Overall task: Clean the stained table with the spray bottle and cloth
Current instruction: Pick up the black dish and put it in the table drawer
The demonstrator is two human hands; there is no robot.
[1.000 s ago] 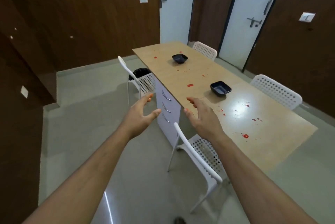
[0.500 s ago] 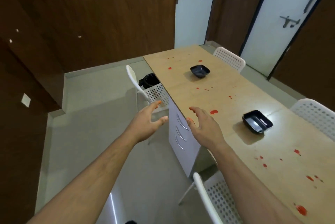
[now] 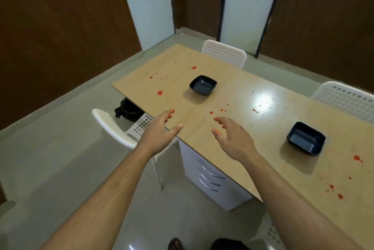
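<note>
A long light-wood table [image 3: 238, 148] carries scattered red stains, such as one blob [image 3: 159, 93] near its far left corner and more [image 3: 340, 196] at the right. My left hand [image 3: 159, 133] hovers over the table's near edge with fingers spread and holds nothing. My right hand [image 3: 232, 138] hangs above the tabletop, fingers relaxed and empty. No spray bottle or cloth is in view.
Two dark square bowls stand on the table, one far [image 3: 203, 85] and one right [image 3: 306, 138]. White perforated chairs sit at the left [image 3: 113, 126], far side [image 3: 224, 52] and right [image 3: 344, 98]. A white drawer unit [image 3: 208, 177] and black bin [image 3: 129, 108] sit beneath the table.
The view has closed in on the table and swung right. Both open hands now reach over the table's near edge instead of beside it.
</note>
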